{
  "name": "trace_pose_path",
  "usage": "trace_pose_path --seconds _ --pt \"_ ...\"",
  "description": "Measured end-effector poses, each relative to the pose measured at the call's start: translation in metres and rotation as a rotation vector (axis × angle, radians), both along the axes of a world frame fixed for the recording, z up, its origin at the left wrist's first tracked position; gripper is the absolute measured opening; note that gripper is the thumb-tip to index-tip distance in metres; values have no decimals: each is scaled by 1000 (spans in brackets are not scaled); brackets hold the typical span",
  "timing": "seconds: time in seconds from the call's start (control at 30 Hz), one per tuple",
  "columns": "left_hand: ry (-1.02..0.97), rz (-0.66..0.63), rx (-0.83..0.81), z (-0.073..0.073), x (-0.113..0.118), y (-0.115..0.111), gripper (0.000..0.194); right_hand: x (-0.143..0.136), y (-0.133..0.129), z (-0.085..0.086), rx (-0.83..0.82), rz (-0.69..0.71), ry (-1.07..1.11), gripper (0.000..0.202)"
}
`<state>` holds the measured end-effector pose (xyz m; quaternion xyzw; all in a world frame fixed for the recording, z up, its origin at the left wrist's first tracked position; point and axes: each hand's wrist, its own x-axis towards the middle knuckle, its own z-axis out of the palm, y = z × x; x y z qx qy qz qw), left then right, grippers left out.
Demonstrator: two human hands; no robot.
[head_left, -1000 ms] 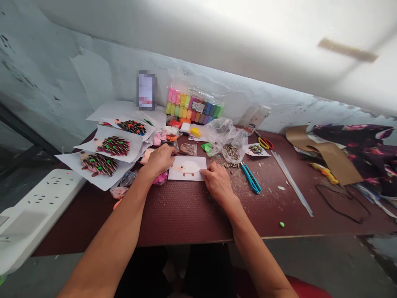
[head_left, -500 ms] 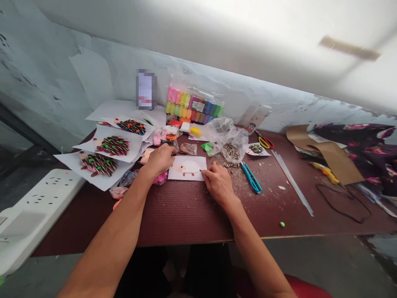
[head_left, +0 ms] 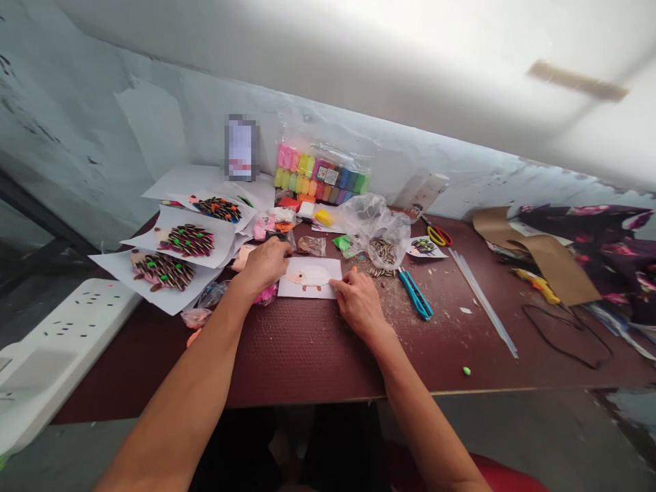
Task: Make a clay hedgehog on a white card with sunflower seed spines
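Note:
A white card (head_left: pixel 285 290) with a hedgehog figure (head_left: pixel 313 275) lies on the table between my hands. The figure has a peach face, a pale body and brown feet. My left hand (head_left: pixel 267 264) rests at the card's upper left corner, beside a dark plastic packet (head_left: pixel 287 237); its fingers are bent and slightly apart. From the right, my right hand (head_left: pixel 361 298) touches the card's right edge with an outstretched index finger. Its other fingers are bent, and I see nothing held in it. A small orange bit shows just behind its knuckles.
Finished hedgehog cards with striped seeds (head_left: pixel 187 240) stack at left, near a power strip (head_left: pixel 76 328). Behind are a clay pack (head_left: pixel 322 174) and a seed bag (head_left: pixel 384 251). To the right lie a blue cutter (head_left: pixel 415 294), scissors (head_left: pixel 438 234), glue sticks (head_left: pixel 484 304) and a glue gun (head_left: pixel 538 284).
My right index finger has shifted slightly left and farther onto the card, covering the dark spot seen at its tip. My left hand has stayed nearly still.

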<state>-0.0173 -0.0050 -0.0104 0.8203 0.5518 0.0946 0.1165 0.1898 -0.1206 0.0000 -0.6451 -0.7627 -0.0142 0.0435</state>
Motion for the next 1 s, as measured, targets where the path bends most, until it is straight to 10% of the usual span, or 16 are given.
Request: trace_pose_path --seconds 1.0 --pt "3 -6 0 0 0 0 34 -2 -1 -2 57 -78 59 34"
